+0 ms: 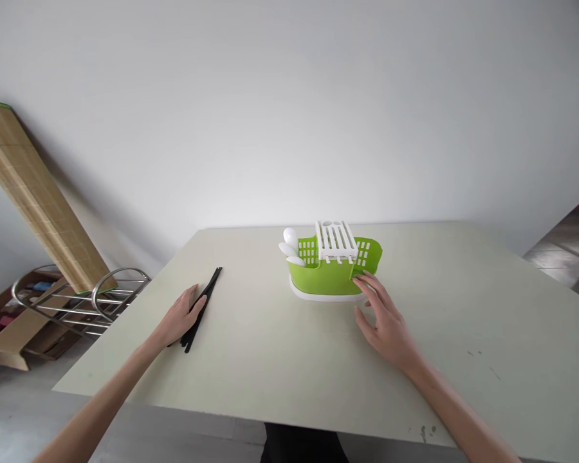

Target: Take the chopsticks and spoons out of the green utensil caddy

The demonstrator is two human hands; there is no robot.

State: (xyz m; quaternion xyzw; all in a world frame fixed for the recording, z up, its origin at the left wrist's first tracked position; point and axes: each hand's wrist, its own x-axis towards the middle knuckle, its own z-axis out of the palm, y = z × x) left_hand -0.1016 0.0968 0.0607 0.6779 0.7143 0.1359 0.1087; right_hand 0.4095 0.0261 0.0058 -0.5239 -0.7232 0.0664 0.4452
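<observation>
The left hand (181, 315) is at a loose bundle of black sticks (215, 278), its fingers bent and its thumb lying over them; whether it pinches them or only rests there, I cannot tell. The sticks lie on the worktop (280, 360) under this hand, reaching out past its fingers on the far side and back beside its palm on the near side. The right hand (386, 325) is spread, thumb well away from the fingers, with its fingertips at the near corner of a green basket (325, 280). The basket sits just beyond those fingertips, towards the left-hand side and well apart from the left hand. It has a white base (313, 296), a slatted white rack (340, 241) over its middle and 3 white spoons (290, 238) at the end nearer the left hand. Beyond both hands stands a pale wall (289, 116).
</observation>
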